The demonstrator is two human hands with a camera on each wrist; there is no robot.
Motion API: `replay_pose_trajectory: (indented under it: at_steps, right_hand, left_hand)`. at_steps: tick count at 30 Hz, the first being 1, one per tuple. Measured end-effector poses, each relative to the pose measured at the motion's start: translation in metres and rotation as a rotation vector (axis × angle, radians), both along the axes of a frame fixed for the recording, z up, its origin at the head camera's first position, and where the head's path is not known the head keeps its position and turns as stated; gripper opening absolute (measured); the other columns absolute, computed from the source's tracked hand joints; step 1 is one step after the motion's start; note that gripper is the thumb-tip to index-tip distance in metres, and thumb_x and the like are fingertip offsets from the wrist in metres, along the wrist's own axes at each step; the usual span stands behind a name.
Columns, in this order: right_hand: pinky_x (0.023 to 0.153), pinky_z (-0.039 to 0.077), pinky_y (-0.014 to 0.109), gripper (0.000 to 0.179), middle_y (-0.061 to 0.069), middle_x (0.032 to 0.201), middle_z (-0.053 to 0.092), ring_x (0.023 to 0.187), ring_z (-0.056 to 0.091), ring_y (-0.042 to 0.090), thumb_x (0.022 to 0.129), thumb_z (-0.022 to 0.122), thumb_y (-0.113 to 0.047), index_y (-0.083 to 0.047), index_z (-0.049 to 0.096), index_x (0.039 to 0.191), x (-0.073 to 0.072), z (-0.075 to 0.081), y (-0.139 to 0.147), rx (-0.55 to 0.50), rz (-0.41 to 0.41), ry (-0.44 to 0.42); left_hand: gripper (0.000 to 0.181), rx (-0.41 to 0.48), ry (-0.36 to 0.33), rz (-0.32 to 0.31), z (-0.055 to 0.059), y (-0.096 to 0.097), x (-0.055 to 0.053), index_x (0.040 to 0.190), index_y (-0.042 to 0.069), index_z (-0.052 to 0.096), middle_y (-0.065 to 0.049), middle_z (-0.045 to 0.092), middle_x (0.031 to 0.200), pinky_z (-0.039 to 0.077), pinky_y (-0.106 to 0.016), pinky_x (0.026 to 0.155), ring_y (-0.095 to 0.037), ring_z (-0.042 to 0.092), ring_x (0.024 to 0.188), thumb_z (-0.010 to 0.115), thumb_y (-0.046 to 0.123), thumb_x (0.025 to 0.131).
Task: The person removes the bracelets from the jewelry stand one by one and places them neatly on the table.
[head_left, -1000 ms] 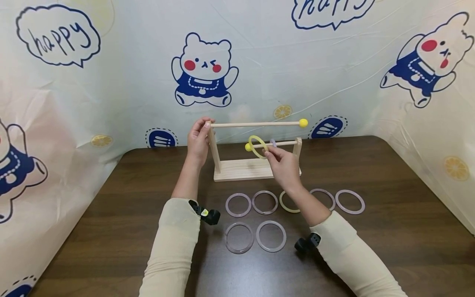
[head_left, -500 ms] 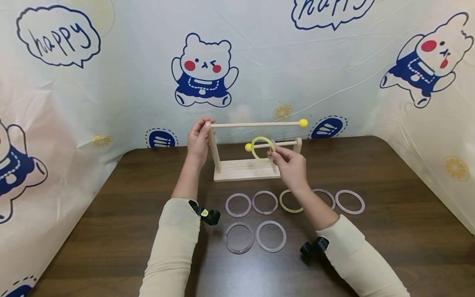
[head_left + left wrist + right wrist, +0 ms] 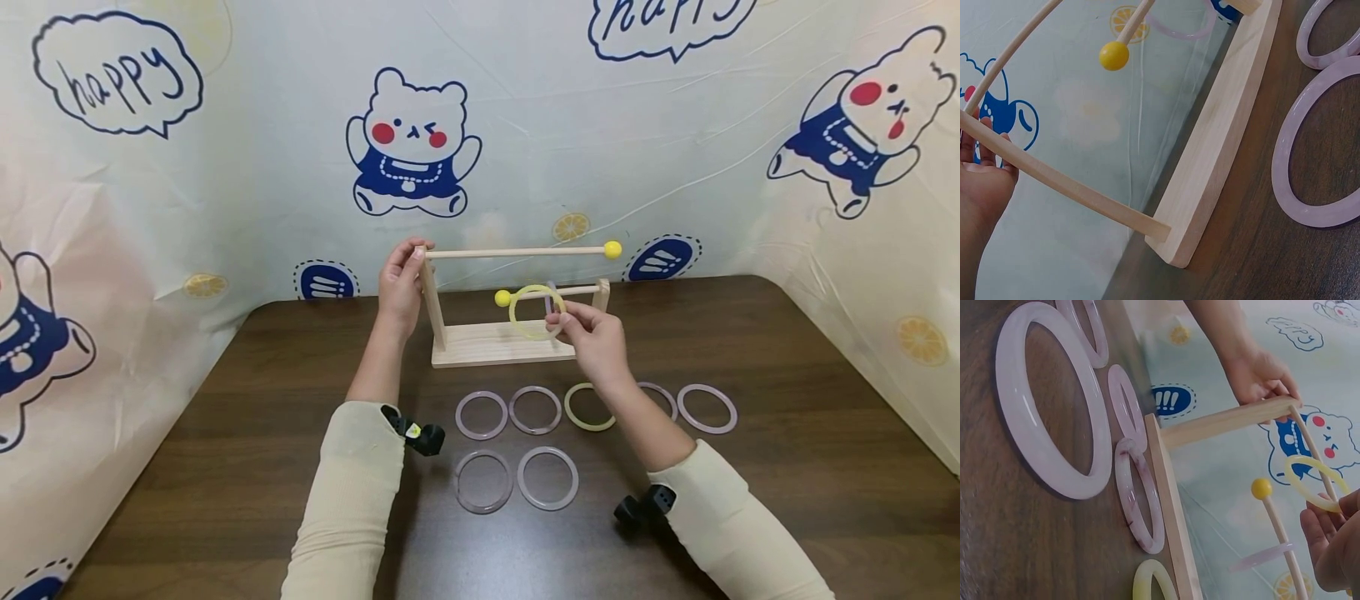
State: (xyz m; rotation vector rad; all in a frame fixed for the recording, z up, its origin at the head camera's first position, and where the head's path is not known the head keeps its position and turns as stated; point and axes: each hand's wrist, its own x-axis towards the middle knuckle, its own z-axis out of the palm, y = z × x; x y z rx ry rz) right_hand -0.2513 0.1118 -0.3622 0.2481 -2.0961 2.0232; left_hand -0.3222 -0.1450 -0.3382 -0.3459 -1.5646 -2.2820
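Note:
A wooden bangle stand [image 3: 487, 343] has an upper rod [image 3: 517, 252] and a lower rod [image 3: 577, 291], each tipped with a yellow ball. At the top of its left post, my left hand [image 3: 401, 287] grips the wood, thumb in front and fingers behind. My right hand [image 3: 596, 342] pinches a yellow bangle [image 3: 513, 310] by its right side. That bangle overlaps the lower rod in the head view, but the right wrist view shows it beside that rod, off its ball end [image 3: 1262, 489]. A lilac bangle [image 3: 1263, 556] hangs around the lower rod.
On the dark wooden table [image 3: 262, 467], several bangles lie flat before the stand. The back row includes a lilac one [image 3: 482, 437] and another yellow one [image 3: 590, 428], partly behind the right forearm. Two pale bangles [image 3: 548, 506] lie nearer. A printed cloth [image 3: 262, 167] hangs behind.
My right hand has moved a little right and slightly down with the yellow bangle, turning it to face the head camera more. My left hand has stayed on the post.

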Motion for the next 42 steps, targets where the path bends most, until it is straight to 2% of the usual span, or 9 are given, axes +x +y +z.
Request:
replay_pose_trajectory:
  at_steps: [4, 12, 19, 26, 34, 42]
  right_hand:
    - [0.073, 0.051, 0.025, 0.023, 0.014, 0.087, 0.068, 0.087, 0.065, 0.02, 0.093, 0.051, 0.0, 0.012, 0.059, 0.11, -0.001, 0.0, 0.003, -0.003, -0.01, -0.009]
    - [0.067, 0.051, 0.022, 0.026, 0.013, 0.086, 0.067, 0.075, 0.063, 0.007, 0.094, 0.05, -0.001, 0.014, 0.056, 0.114, -0.002, 0.001, 0.009, -0.046, 0.011, -0.102]
    - [0.067, 0.051, 0.022, 0.026, 0.003, 0.082, 0.067, 0.073, 0.062, 0.007, 0.095, 0.049, -0.003, 0.013, 0.054, 0.115, 0.001, 0.0, 0.015, -0.067, 0.065, -0.181]
    - [0.065, 0.05, 0.021, 0.027, 0.001, 0.079, 0.065, 0.069, 0.061, 0.008, 0.095, 0.047, -0.001, 0.016, 0.053, 0.115, 0.003, -0.003, 0.02, -0.087, 0.106, -0.199]
    - [0.064, 0.051, 0.021, 0.029, 0.001, 0.077, 0.065, 0.067, 0.06, 0.008, 0.094, 0.047, 0.001, 0.018, 0.049, 0.117, 0.004, -0.008, 0.026, -0.101, 0.161, -0.231]
    - [0.068, 0.051, 0.023, 0.032, 0.0, 0.078, 0.065, 0.071, 0.063, 0.009, 0.096, 0.045, -0.002, 0.018, 0.046, 0.121, 0.009, -0.008, 0.034, -0.094, 0.203, -0.312]
  left_hand:
    - [0.012, 0.001, -0.001, 0.002, 0.0, 0.0, 0.0, 0.097, 0.018, 0.06, 0.002, 0.06, 0.099, 0.041, -0.026, 0.078, -0.013, 0.051, 0.087, 0.05, 0.011, 0.096]
    - [0.011, -0.003, -0.016, 0.007, -0.001, -0.001, 0.0, 0.097, 0.018, 0.06, 0.002, 0.06, 0.1, 0.041, -0.028, 0.081, -0.013, 0.051, 0.088, 0.05, 0.012, 0.096]
    - [0.012, 0.0, -0.018, 0.007, -0.002, -0.001, -0.001, 0.098, 0.017, 0.06, 0.002, 0.06, 0.101, 0.041, -0.028, 0.081, -0.023, 0.048, 0.097, 0.05, 0.011, 0.096]
    - [0.012, -0.001, -0.016, 0.011, 0.0, -0.001, 0.0, 0.097, 0.018, 0.06, 0.002, 0.06, 0.1, 0.04, -0.027, 0.077, -0.013, 0.05, 0.087, 0.05, 0.012, 0.096]
    - [0.012, -0.006, -0.02, 0.01, 0.0, -0.001, 0.001, 0.098, 0.017, 0.06, 0.001, 0.059, 0.101, 0.04, -0.027, 0.077, -0.014, 0.05, 0.087, 0.05, 0.012, 0.096]
    - [0.012, -0.008, -0.011, 0.011, -0.001, 0.0, -0.001, 0.098, 0.017, 0.06, 0.001, 0.059, 0.101, 0.04, -0.029, 0.081, -0.017, 0.05, 0.091, 0.05, 0.011, 0.096]
